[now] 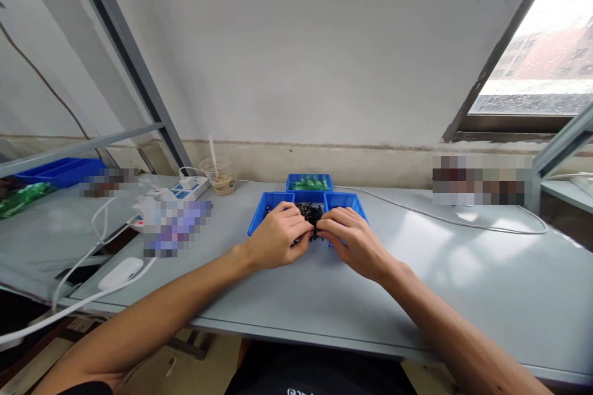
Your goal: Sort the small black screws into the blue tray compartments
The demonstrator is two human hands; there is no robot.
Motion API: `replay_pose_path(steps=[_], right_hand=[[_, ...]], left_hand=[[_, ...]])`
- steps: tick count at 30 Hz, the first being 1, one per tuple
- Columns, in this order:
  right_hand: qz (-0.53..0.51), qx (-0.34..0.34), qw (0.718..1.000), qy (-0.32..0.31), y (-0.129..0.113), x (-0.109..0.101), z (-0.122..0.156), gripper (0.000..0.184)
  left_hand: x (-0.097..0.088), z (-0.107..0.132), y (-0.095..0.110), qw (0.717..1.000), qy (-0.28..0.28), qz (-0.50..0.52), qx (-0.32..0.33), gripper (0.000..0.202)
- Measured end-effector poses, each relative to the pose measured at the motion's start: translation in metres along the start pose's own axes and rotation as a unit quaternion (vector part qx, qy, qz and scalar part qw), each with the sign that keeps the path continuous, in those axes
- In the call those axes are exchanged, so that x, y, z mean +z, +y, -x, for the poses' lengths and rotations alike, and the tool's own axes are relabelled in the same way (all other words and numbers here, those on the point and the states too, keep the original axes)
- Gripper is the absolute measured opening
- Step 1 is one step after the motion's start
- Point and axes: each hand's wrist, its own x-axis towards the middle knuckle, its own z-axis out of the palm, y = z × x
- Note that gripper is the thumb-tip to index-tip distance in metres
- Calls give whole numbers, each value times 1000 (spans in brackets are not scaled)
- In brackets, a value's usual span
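Observation:
My left hand (280,236) and my right hand (354,242) meet fingertip to fingertip above the near side of a heap of small black parts (307,212). Both hands are closed in a pinch; whatever sits between the fingers is too small to make out. The heap lies between two blue bins, a left one (260,213) beside my left hand and a right one (359,205) partly covered by my right hand. Behind the heap stands a third blue bin (291,182) holding green plastic-looking packets (310,182).
Left of the bins stand a plastic cup with a straw (223,182) and a power strip (197,187). A white rounded device (121,273) and cables lie near the grey table's (278,315) left end. Another cable (417,210) crosses the right side. Metal posts frame both ends.

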Motion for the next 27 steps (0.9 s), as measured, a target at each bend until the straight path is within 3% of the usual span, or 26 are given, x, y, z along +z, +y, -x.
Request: replay_pose_path(steps=[8,13,20,27], right_hand=[[2,8,1000,-17,1,0,0,27],[-4,7,1000,-8,0,0,0,19],[0,3,1000,-20,-2,-1,-1,29],[-16,-2,1000,-5,-1,-1,0,14]], left_hand=[[2,1,0,1000,11,-2,6,19],[3,0,0,1000,-2,-3,-1,20],[4,0,2,1000,-4,-5,7,19],[3,1,2,1000,-17,-7,3,22]])
